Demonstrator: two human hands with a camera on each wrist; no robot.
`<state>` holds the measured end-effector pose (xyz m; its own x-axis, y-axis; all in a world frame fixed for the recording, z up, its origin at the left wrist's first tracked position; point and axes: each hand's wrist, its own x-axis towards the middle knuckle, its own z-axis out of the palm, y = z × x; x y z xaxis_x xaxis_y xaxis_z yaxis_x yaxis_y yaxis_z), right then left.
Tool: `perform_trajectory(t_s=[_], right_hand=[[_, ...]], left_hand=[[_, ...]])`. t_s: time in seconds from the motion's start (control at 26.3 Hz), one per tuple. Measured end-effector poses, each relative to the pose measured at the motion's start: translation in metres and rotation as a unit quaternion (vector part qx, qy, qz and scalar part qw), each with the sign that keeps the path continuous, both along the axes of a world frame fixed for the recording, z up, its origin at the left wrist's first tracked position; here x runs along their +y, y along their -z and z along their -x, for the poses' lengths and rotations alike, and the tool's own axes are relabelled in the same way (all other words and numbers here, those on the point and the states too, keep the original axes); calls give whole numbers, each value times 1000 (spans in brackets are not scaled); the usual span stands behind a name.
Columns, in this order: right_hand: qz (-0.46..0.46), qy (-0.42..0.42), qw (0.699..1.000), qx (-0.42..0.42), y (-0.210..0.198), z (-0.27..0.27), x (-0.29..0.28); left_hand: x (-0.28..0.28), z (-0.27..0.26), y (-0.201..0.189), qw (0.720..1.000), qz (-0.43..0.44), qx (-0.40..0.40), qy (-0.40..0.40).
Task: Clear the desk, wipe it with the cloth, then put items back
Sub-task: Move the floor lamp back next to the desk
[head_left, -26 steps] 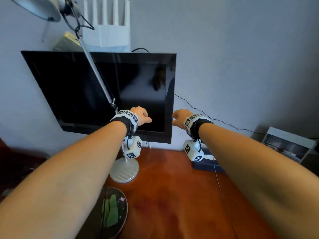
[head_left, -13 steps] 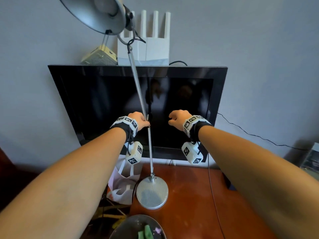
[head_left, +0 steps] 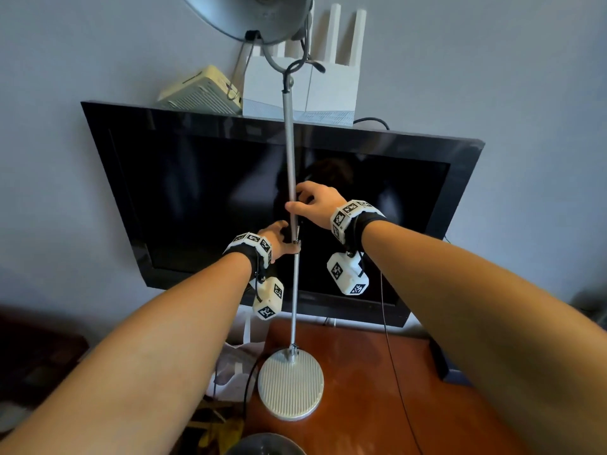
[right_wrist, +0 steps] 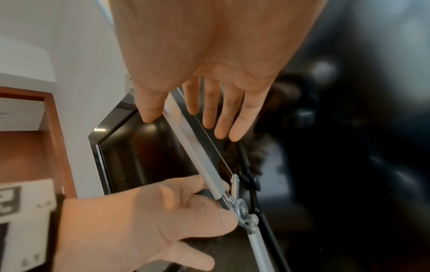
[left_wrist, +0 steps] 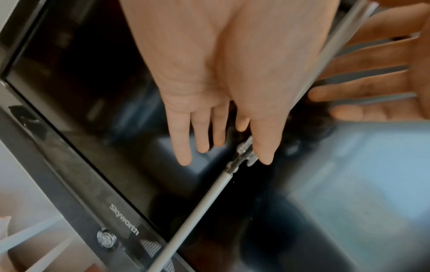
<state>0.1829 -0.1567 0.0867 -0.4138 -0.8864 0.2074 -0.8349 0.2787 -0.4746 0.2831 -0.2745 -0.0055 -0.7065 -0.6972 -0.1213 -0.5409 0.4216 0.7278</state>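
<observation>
A silver desk lamp stands on the wooden desk [head_left: 361, 405], its round ribbed base [head_left: 290, 385] near the desk's left edge. Its thin pole [head_left: 290, 152] rises in front of the TV to the shade [head_left: 253, 14] at the top. My left hand [head_left: 282, 239] grips the pole at its metal joint [right_wrist: 242, 211], fingers curled round it. Just above, my right hand [head_left: 307, 201] is at the pole [right_wrist: 204, 165], thumb on one side and nearly straight fingers on the other. No cloth is in view.
A black TV [head_left: 197, 198] hangs on the wall behind the lamp, with a white router [head_left: 302, 90] and a beige box [head_left: 200, 91] on top. A thin black cable [head_left: 394, 372] crosses the desk. A white bag [head_left: 236, 366] sits left of it, a metal bowl [head_left: 266, 446] at the near edge.
My right hand has moved left from in front of the screen to the lamp pole, just above my left hand. The left hand stays on the pole. My view has swung left.
</observation>
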Motion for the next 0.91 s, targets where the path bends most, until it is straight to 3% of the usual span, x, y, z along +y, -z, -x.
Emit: perform_trajectory(t_s=[0.34,0.91], right_hand=[[23,-34,999,2,25,8,-28],[25,-15,999,43,4,-18,-10]], left_hand=[[-20,23,37,978,-193,67,42],[8,14,18,984,-139,106,37]])
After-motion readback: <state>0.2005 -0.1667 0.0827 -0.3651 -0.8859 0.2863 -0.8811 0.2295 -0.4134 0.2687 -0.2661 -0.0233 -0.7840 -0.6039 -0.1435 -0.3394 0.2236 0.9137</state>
